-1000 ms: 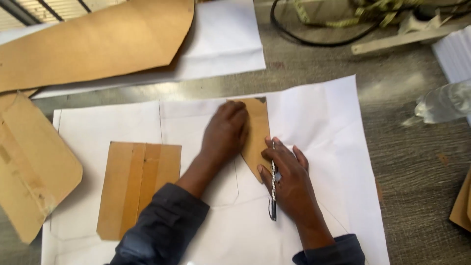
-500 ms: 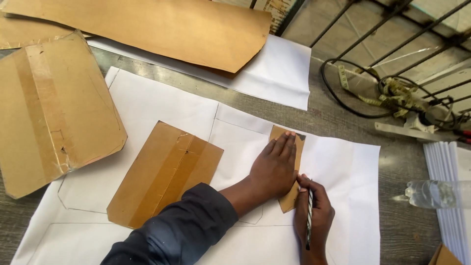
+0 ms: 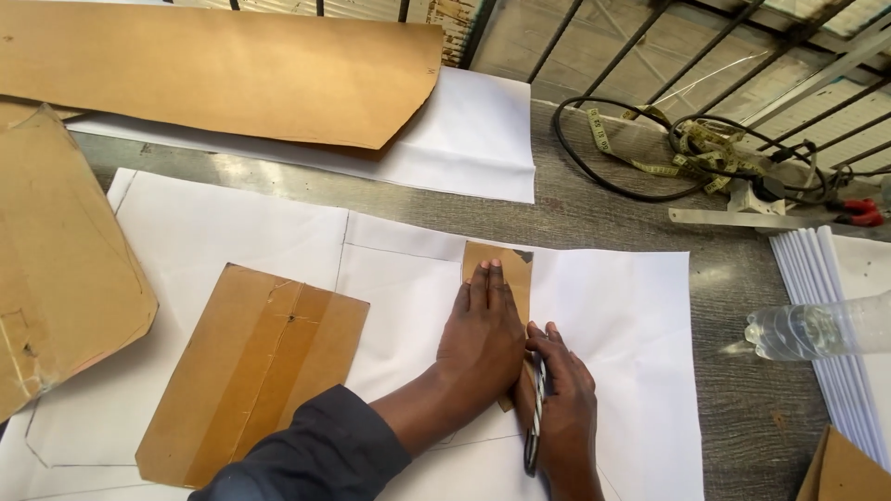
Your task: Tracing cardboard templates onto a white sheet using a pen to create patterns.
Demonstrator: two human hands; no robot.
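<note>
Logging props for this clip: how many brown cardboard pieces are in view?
5: long sheet at top, rounded piece at left, taped rectangle in the centre, small template under the left hand, corner bottom right. More may lie off-frame.

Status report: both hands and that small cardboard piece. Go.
Left hand flat on small cardboard template, pinning it to white paper. Right hand holds striped pencil at template's edge. Nothing in the way.

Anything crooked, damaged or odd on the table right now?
Mostly tidy. The left cardboard template has a torn, ragged lower edge, and the measuring tape lies tangled with a black cable. The left hand presses the small template flat.
</note>
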